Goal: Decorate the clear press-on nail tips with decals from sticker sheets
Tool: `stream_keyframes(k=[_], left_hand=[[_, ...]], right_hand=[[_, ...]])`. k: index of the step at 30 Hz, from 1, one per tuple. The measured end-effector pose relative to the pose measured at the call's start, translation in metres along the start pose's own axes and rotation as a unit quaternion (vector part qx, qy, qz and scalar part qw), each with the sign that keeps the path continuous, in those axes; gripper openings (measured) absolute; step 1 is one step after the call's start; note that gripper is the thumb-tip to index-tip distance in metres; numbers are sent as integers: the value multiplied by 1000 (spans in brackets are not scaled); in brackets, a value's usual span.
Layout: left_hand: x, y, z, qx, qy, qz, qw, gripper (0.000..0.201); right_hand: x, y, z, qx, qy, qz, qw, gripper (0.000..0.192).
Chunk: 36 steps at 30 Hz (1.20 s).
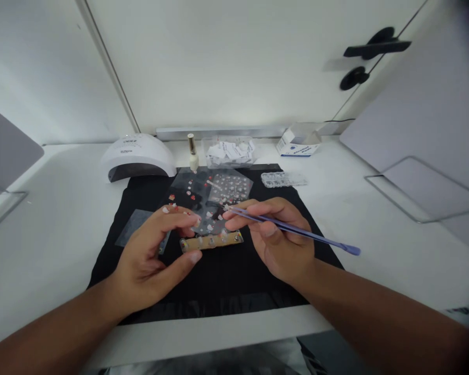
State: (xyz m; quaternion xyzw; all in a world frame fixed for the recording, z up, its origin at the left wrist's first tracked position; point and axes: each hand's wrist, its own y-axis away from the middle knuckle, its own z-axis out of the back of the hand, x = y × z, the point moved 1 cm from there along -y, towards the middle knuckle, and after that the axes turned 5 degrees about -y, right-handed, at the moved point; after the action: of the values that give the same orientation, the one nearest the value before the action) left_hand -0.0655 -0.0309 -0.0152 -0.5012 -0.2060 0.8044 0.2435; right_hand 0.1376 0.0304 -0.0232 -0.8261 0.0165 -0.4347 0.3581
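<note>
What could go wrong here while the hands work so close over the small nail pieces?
The right hand holds a thin purple tool whose long tail could sweep the sticker sheets. The left hand touches the tan nail strip and might nudge it, perhaps loosening its small pieces.

A matt black cloth mat (226, 281) lies on a smooth white table (54, 219). On the mat sit clear glossy plastic sticker sheets (230, 186) and a tan strip (211, 241) that looks like wood or card. The right hand (281, 239) holds a thin, smooth purple tool (297, 230), seemingly plastic. The lamp (138, 156) is glossy white plastic; the box (299, 143) is paper card.
</note>
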Motion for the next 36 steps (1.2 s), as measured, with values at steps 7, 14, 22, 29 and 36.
stream_keyframes(k=[7, 14, 22, 29, 36], left_hand=[[-6, 7, -4, 4, -54, 75, 996, 41], [-13, 4, -5, -11, -40, 49, 998, 38], [-10, 7, -5, -40, -49, 83, 994, 37], [-7, 10, -7, -41, -62, 88, 993, 35], [-11, 7, -7, -27, -62, 88, 994, 30]], right_hand=[[-1, 5, -4, 62, 15, 13, 998, 22], [-1, 4, -4, 73, 29, 43, 996, 22], [4, 0, -3, 106, 54, 77, 990, 20], [7, -1, -4, 123, 98, 97, 983, 19], [4, -4, -4, 128, 87, 66, 986, 20]])
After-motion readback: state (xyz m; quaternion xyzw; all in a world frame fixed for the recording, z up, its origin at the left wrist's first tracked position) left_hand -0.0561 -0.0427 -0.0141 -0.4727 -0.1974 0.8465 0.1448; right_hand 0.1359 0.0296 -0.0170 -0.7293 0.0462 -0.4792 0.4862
